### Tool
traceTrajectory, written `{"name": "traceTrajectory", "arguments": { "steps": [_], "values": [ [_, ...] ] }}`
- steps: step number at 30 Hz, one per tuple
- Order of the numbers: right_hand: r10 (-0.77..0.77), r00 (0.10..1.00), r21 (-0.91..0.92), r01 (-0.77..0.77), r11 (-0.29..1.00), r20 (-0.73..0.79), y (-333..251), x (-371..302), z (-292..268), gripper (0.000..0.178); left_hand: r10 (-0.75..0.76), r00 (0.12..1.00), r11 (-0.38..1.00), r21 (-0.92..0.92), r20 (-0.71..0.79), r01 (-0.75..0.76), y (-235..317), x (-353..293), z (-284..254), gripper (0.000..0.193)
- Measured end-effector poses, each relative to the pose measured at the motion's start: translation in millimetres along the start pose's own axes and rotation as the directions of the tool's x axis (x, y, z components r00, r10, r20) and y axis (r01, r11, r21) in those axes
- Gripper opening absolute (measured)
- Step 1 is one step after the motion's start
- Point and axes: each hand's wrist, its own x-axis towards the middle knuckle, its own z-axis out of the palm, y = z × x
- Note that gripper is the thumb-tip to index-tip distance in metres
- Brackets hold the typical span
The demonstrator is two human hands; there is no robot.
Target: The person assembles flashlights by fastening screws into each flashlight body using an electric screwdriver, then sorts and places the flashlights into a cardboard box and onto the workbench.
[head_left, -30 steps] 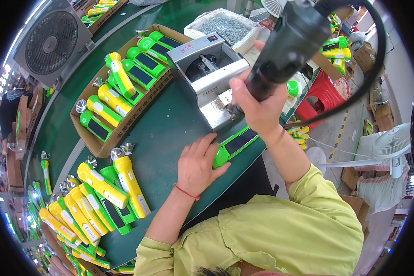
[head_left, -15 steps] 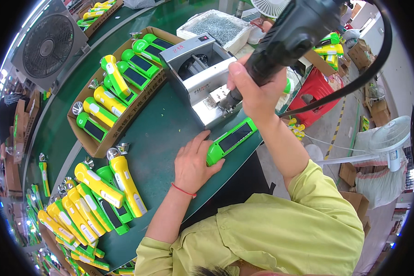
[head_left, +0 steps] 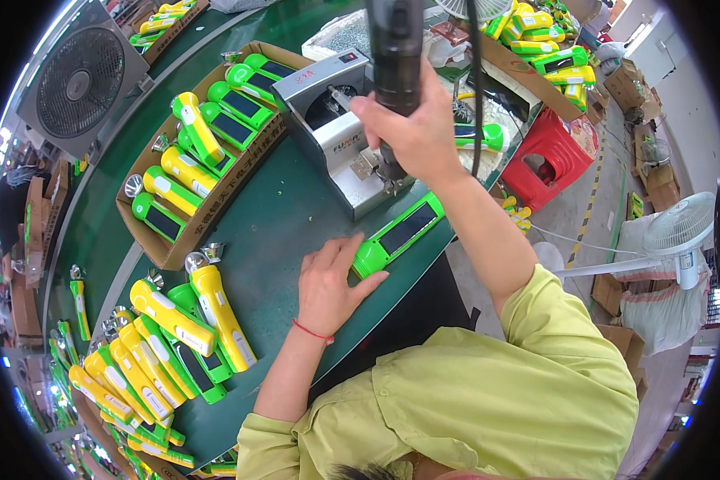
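My left hand point(head_left: 328, 280) rests at the near left end of a green flashlight body point(head_left: 401, 233) with a dark solar panel facing up. Thumb and fingers close around that end, and the body lies on the green table. A black electric screwdriver point(head_left: 398, 60) is in the grip of my right hand point(head_left: 421, 128), held nearly upright. Its lower end is down at the front of a grey metal screw feeder point(head_left: 346, 148); whether the bit touches a screw cannot be seen.
A cardboard box point(head_left: 240, 186) of yellow and green flashlights stands beyond my left hand. Several more flashlights point(head_left: 182, 320) lie piled at the left, some with loose silvery reflectors. A box fan point(head_left: 80, 80) is at far left, a red plastic stool point(head_left: 554, 160) at right.
My right hand has swung the screwdriver left and more upright, its lower end staying by the feeder. My left hand and the flashlight body have shifted only slightly.
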Motion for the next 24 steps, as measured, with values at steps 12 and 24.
{"name": "traceTrajectory", "arguments": {
  "steps": [12,24],
  "values": [
    [-0.045,0.999,0.094,0.043,0.995,0.02,8.1,-56.0,20.8,0.046,-0.07,0.995,0.991,-0.117,-0.077,0.061,-3.5,1.0,6.2,0.048],
    [-0.123,0.992,-0.121,0.118,0.986,-0.035,32.7,-82.3,30.8,0.072,-0.112,0.989,0.985,-0.142,-0.095,0.098,-1.8,-0.4,7.1,0.047]
  ]
}}
